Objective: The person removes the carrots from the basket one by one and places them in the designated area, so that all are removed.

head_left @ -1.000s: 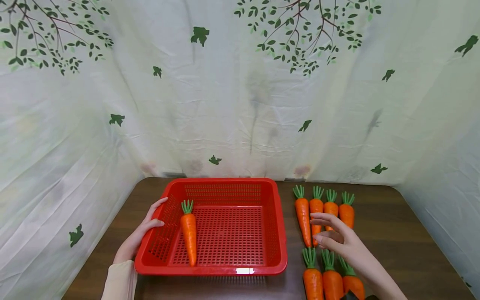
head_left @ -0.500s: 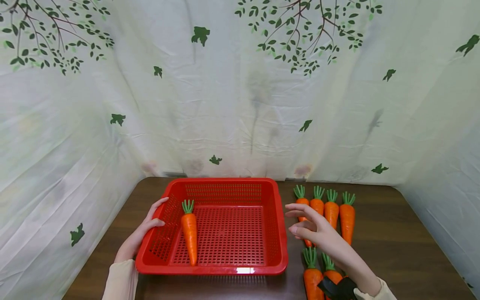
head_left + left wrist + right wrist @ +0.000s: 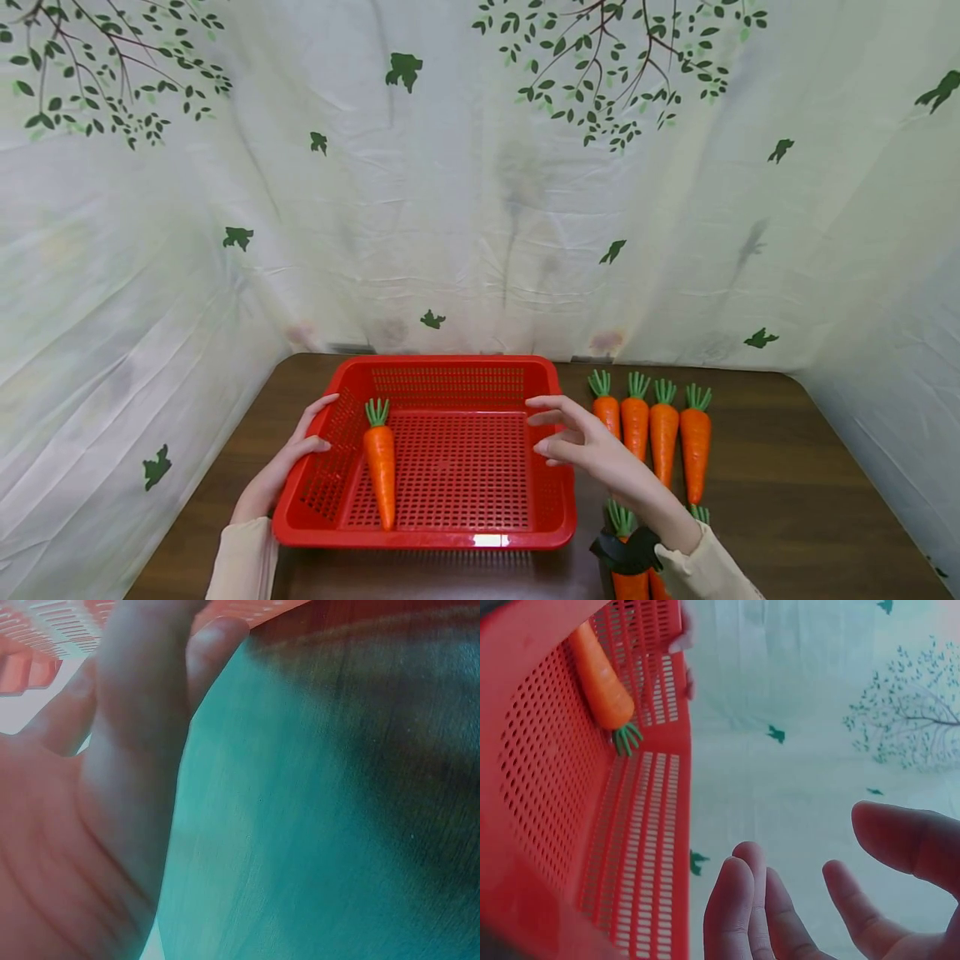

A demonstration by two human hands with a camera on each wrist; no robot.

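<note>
A red perforated basket (image 3: 420,538) stands on the dark wooden table (image 3: 787,467). One orange carrot (image 3: 380,471) lies in its left part, green top pointing away. My left hand (image 3: 303,429) rests with straight fingers against the basket's left wall, thumb on the rim. My right hand (image 3: 551,429) hovers empty over the basket's right rim, fingers spread and relaxed. A row of carrots (image 3: 651,429) lies just right of it. In the right wrist view the fingers (image 3: 742,915) hang free beside the basket wall (image 3: 547,787), with the carrot (image 3: 600,679) inside.
More carrots (image 3: 628,583) lie at the front right, mostly hidden by my right forearm and a black wrist strap (image 3: 626,550). A leaf-printed cloth (image 3: 480,208) walls in the table behind and on both sides. Bare table (image 3: 337,825) shows in the left wrist view.
My right hand has moved left from above the row of carrots to over the basket's right rim, holding nothing. The left hand, the basket and the carrot in it have stayed put.
</note>
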